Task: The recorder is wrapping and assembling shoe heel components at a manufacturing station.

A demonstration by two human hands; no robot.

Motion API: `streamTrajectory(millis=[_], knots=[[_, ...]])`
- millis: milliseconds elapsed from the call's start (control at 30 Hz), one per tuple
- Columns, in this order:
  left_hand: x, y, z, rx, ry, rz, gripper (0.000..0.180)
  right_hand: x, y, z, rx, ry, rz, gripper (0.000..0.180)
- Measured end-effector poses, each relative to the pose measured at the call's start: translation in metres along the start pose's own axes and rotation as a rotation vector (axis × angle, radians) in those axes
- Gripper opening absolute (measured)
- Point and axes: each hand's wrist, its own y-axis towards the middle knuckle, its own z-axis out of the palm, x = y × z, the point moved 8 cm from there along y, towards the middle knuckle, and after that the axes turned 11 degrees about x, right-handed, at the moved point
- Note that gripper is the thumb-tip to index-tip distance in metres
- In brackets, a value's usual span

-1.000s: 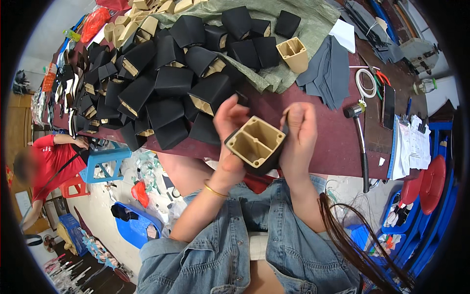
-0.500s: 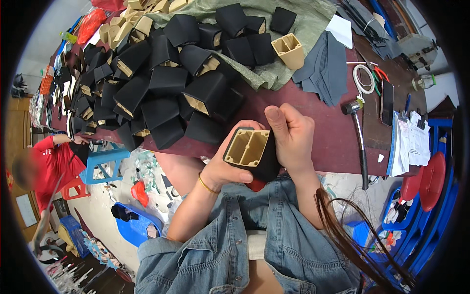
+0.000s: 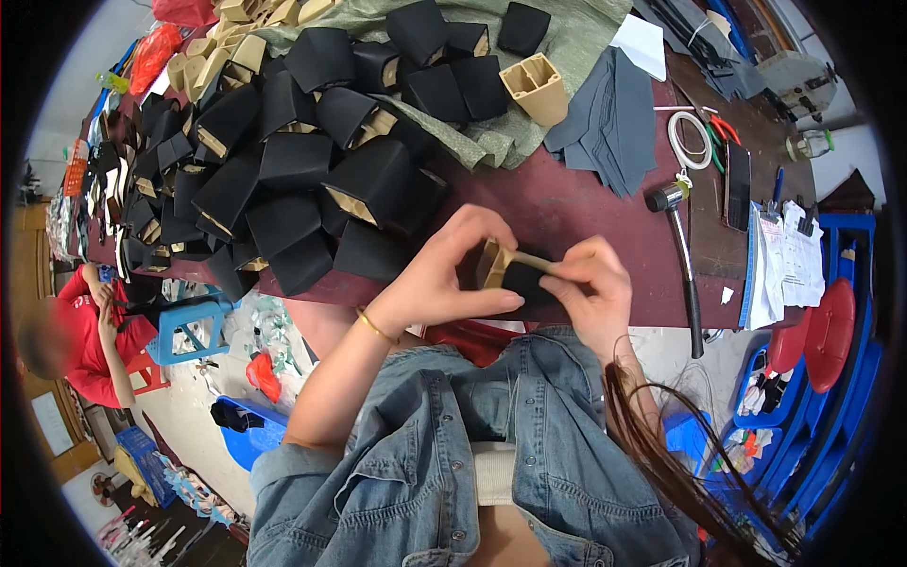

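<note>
Between my two hands, over the table's near edge, is a black-covered hollow block (image 3: 527,278), with a beige plastic rim and inner wall showing on its upper side. My left hand (image 3: 439,274) curves around its left side, the thumb stretched across the front and the fingers bent over the far side. The right hand (image 3: 597,291) pinches the block's right edge between thumb and fingertips. Its lower part is hidden by my hands. Many black-covered blocks like it lie heaped (image 3: 298,161) to the left. One bare beige block (image 3: 536,87) stands beyond my hands.
Grey fabric pieces (image 3: 609,123) lie at the far right. A hammer (image 3: 682,255), a white tubing coil (image 3: 690,140), a phone (image 3: 737,186) and papers (image 3: 782,265) are farther right. A person in red (image 3: 94,331) sits at left, near a blue stool (image 3: 194,329).
The block has been turned, so its open ribbed end no longer faces up at me. My right hand has gone from a raised thumb beside it to a pinch on its edge.
</note>
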Motion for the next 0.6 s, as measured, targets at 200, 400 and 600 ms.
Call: streamTrajectory(millis=[200, 400, 600], knots=[[-0.008, -0.025, 0.014, -0.171, 0.590, 0.089, 0.033, -0.040, -0.012, 0.029, 0.119, 0.094, 0.255, 0.018], [-0.008, -0.031, 0.013, -0.146, 0.600, 0.061, 0.019, -0.042, -0.010, 0.033, 0.116, 0.102, 0.319, 0.015], [0.014, -0.040, 0.003, -0.369, 0.124, -0.191, 0.017, -0.032, -0.006, 0.034, 0.169, -0.015, 0.324, 0.014]])
